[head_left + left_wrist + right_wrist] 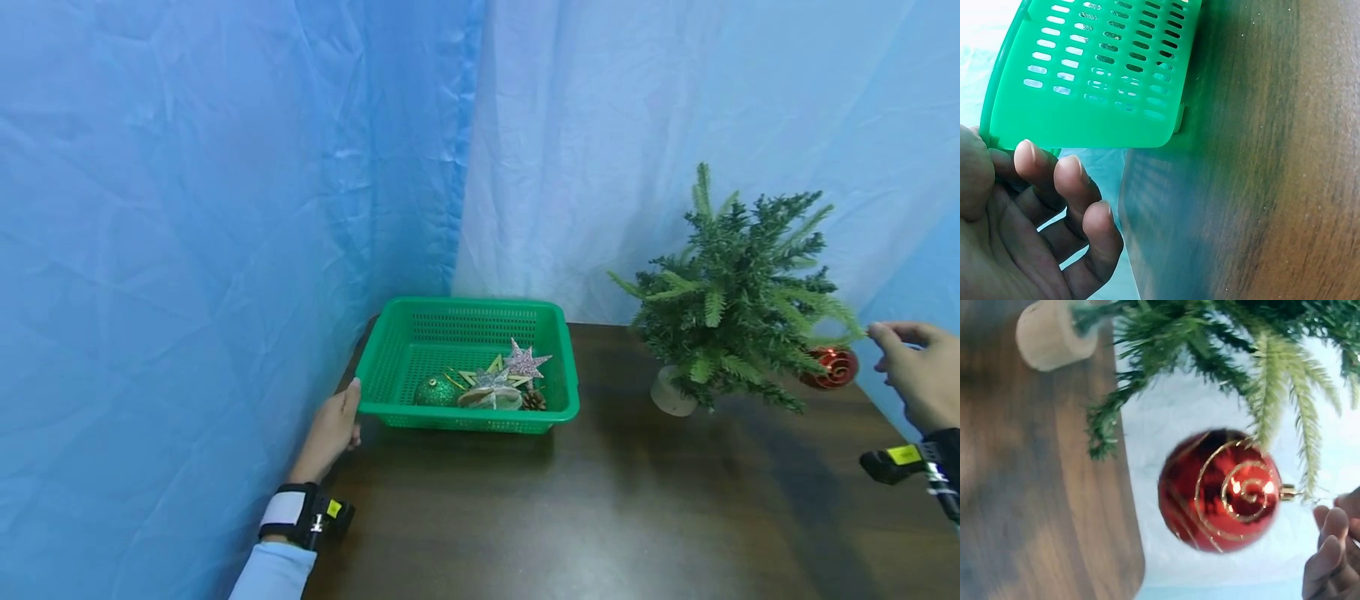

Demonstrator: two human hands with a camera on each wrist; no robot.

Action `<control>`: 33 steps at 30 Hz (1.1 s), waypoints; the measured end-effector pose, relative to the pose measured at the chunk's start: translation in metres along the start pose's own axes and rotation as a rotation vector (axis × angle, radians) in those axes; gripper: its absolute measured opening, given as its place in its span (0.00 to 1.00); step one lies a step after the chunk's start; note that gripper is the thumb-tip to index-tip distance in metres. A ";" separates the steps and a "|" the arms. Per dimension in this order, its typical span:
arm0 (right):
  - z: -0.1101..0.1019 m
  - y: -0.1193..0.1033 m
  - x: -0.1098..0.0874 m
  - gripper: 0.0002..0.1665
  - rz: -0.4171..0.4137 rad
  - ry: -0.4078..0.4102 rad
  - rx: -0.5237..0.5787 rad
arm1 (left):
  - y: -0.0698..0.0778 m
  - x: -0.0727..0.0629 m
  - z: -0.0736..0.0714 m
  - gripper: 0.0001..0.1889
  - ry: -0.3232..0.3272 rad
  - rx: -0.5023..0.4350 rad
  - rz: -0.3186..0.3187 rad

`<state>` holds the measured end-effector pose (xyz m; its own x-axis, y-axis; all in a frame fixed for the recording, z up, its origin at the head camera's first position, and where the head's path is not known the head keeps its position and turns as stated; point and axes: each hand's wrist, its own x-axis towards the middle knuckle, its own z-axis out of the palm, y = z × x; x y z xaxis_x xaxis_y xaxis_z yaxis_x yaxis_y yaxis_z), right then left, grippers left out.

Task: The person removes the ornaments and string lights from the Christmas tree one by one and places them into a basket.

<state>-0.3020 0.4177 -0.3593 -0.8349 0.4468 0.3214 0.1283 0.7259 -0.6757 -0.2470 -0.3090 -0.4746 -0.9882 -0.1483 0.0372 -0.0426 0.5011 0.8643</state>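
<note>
With thumb and fingers, my left hand (330, 429) grips the near left corner of a green plastic basket (468, 417). Inside it lie a green glitter ball (435, 391), several star ornaments, one of them a pink glitter star (527, 361), and a pine cone (534, 400). At the right, my right hand (927, 373) pinches the thin hanging loop of a red Christmas ball (1219, 494) beside a branch tip of a small artificial Christmas tree (738, 292). Gold spirals decorate the ball, which hangs below the branch. Whether the loop is around the branch, I cannot tell.
The tree stands on a pale round base (672, 393) on a dark brown wooden table (570, 508). Blue cloth (225, 233) hangs along the left side, and paler cloth (585, 167) hangs behind the table. In the right wrist view, a table edge runs close to the ball.
</note>
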 end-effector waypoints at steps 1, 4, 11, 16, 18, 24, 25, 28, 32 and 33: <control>0.000 -0.001 0.002 0.30 -0.006 0.003 0.003 | 0.000 0.000 0.000 0.34 0.000 0.000 0.003; 0.001 -0.003 0.006 0.30 -0.046 -0.011 0.005 | -0.002 0.001 0.001 0.34 0.006 -0.003 0.010; 0.000 -0.003 0.015 0.29 -0.196 -0.032 -0.115 | -0.003 0.002 0.003 0.34 0.019 -0.008 0.008; 0.001 -0.001 0.022 0.26 -0.288 -0.034 -0.158 | -0.001 0.000 0.002 0.35 0.018 0.004 -0.009; 0.001 0.001 0.024 0.25 -0.296 -0.040 -0.165 | 0.000 0.000 0.002 0.35 0.017 0.004 -0.013; 0.003 0.007 0.027 0.23 -0.296 -0.030 -0.201 | 0.000 0.000 0.002 0.34 0.011 -0.009 -0.017; 0.004 0.007 0.027 0.23 -0.294 -0.025 -0.201 | -0.001 0.001 0.002 0.34 0.011 -0.010 -0.019; 0.004 0.009 0.028 0.23 -0.278 -0.016 -0.187 | -0.001 0.001 0.002 0.34 0.011 -0.004 -0.023; 0.007 0.011 0.028 0.23 -0.239 -0.007 -0.174 | -0.001 0.001 0.002 0.34 0.014 0.002 -0.025; 0.008 0.012 0.027 0.23 -0.235 -0.004 -0.173 | -0.001 0.001 0.002 0.34 0.015 0.004 -0.025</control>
<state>-0.3275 0.4343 -0.3639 -0.8548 0.2538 0.4526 0.0201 0.8878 -0.4599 -0.2486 -0.3080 -0.4763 -0.9846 -0.1733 0.0227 -0.0682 0.5004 0.8631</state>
